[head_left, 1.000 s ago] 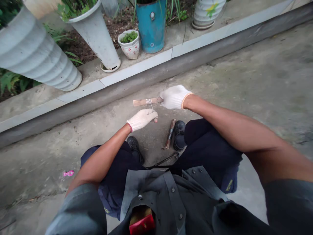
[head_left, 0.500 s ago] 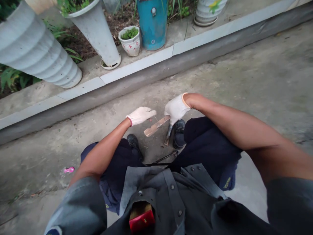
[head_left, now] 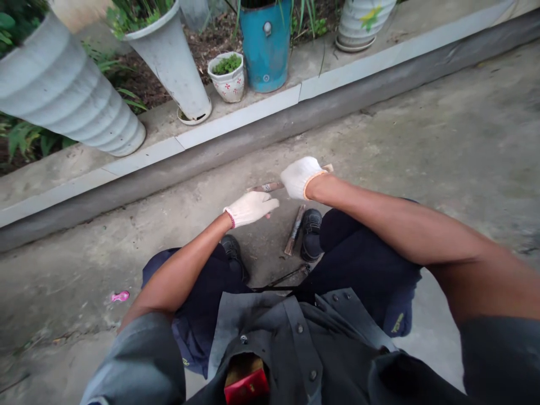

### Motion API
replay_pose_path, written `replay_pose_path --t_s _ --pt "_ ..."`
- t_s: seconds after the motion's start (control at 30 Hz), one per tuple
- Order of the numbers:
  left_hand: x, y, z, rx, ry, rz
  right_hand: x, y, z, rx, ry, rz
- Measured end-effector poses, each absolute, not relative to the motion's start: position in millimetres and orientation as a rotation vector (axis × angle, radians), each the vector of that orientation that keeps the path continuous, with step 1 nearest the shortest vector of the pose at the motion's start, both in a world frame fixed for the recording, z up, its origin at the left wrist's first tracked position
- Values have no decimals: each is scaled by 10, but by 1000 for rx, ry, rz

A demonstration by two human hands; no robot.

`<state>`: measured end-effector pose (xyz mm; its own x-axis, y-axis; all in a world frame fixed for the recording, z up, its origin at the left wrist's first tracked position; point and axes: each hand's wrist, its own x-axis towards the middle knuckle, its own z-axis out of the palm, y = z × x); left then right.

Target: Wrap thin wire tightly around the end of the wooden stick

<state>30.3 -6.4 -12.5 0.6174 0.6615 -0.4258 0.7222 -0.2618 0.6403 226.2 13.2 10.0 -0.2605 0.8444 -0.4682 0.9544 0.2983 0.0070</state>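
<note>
A seated person's white-gloved right hand [head_left: 300,177] is gripping a thin brown wooden stick [head_left: 270,186] level above the concrete floor [head_left: 422,140], exposing its wire-wrapped band [head_left: 267,187], while the white-gloved left hand [head_left: 250,207] is pinching closed just below, seemingly tensioning fine wire.

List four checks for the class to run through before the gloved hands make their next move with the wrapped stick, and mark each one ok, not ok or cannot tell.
1. Right hand closed around the stick: ok.
2. Wire binding shows on the stick left of the right hand: ok.
3. Left hand pinching the loose wire end: cannot tell, too thin to see.
4. Second stick on the ground lies apart from both hands, beside the shoe: ok.
5. Both hands gloved: ok.
</note>
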Motion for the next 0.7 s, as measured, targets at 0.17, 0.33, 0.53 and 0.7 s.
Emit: replay_pose_path --t_s 0.17,0.33,0.53,0.7 --pt "203 -3 -194 1822 972 131 2298 203 304 1686 2270 -378" --pt "197 5 -188 1797 967 210 2383 238 394 1620 2425 -389" --pt "137 -168 46 1843 1109 241 2349 235 673 1570 2515 -523" --pt "-30 -233 136 1881 1137 109 2236 233 873 1537 2709 -592"
